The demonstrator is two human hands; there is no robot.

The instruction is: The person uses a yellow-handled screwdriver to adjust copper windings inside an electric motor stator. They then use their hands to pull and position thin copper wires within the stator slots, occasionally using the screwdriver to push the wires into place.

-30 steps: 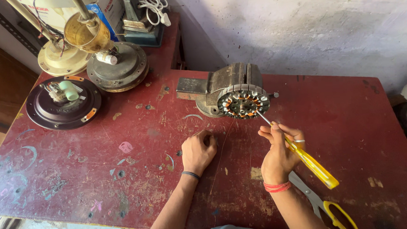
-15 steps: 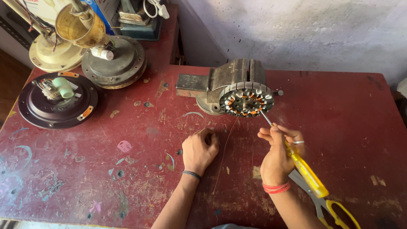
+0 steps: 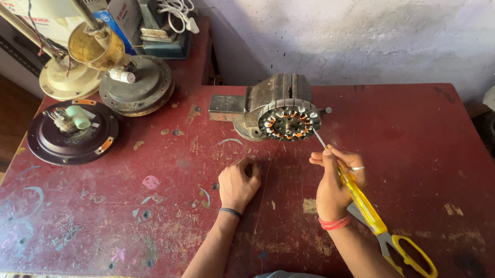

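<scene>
Yellow screwdriver [image 3: 362,201], scuffed red table [image 3: 411,128]

A worn red table [image 3: 400,122] fills most of the frame, its paint scratched, chipped to bare patches and flecked with pale blue and pink marks toward the lower left. Behind it, across the upper right of the frame, stands a rough whitewashed wall [image 3: 364,36], stained grey and lit by soft, even daylight. At the far left edge a strip of brown wooden floor [image 3: 2,114] shows beside the table, darker than the rest.
</scene>
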